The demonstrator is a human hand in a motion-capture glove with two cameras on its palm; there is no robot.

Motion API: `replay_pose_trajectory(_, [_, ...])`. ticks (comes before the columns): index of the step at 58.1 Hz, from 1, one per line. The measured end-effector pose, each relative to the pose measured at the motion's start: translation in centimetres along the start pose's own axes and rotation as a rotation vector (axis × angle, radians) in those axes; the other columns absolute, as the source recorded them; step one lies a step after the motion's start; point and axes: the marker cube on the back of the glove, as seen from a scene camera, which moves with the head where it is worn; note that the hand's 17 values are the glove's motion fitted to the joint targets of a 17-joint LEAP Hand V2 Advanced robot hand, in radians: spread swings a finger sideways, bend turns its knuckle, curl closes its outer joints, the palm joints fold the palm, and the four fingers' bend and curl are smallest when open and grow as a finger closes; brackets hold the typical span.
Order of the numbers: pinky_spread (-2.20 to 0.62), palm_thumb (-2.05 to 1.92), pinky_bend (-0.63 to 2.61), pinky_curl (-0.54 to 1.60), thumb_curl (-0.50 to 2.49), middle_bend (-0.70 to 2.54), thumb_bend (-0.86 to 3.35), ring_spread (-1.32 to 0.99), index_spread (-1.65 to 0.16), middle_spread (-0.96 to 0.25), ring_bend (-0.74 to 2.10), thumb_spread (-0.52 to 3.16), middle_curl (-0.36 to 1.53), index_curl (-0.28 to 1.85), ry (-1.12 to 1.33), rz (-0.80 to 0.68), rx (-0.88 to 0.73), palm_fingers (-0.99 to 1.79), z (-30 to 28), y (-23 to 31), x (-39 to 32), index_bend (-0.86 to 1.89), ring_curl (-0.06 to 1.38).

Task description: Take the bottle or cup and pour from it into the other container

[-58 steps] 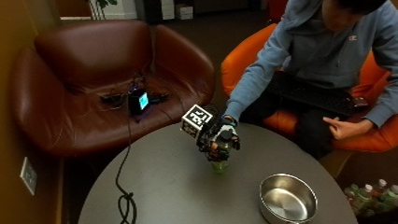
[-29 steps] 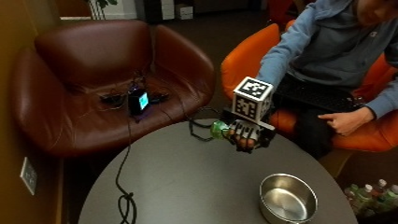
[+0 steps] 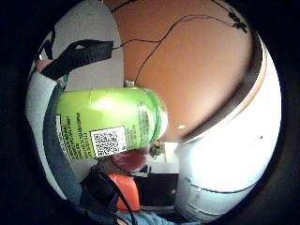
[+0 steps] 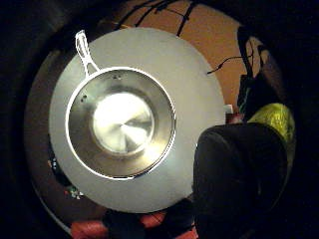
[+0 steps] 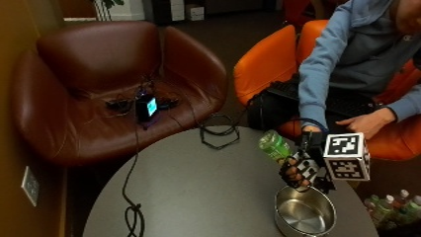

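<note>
Round and grey, the table (image 5: 197, 197) takes up the near part of a lounge with one brown leather armchair (image 5: 105, 84) behind it and one orange chair (image 5: 270, 69) where the person sits. Largest of the task's things is the single steel pan (image 5: 305, 216), standing on the table just below and slightly to the outer side of the grip; the thumb-side palm view looks almost straight down into it and shows nothing in it. Next is the one green bottle (image 5: 274, 146), lifted clear of the table and slanted, its top end pointing up and away from the pan. The gloved right hand (image 5: 299, 168) has its fingers curled round the bottle's lower part, and the little-finger-side view shows the label lying right against the palm. By my judgement the lift and carry are done and the pour is the step in hand, not yet begun. The next move calls for bringing the bottle's mouth over the pan and tipping it downward; whether the bottle has a cap on I cannot tell. One loose black cable (image 5: 131, 212) lies on the table, well away from the grip.
</note>
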Motion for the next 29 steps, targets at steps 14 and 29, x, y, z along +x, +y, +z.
replay_pose_trajectory(14, [-0.32, 1.0, 0.26, 0.38, 0.73, 0.38, -0.04, -0.27, -0.27, -0.18, 0.42, 0.09, 0.51, 0.5, 0.014, 0.004, -0.036, 1.22, 0.4, 0.4, -1.4, 0.17, 0.48])
replay_pose_trajectory(29, [-0.32, 1.0, 0.28, 0.38, 0.74, 0.38, -0.04, -0.27, -0.27, -0.19, 0.42, 0.09, 0.51, 0.5, -0.024, -0.017, -0.055, 1.22, 1.9, 1.2, -1.4, 0.17, 0.47])
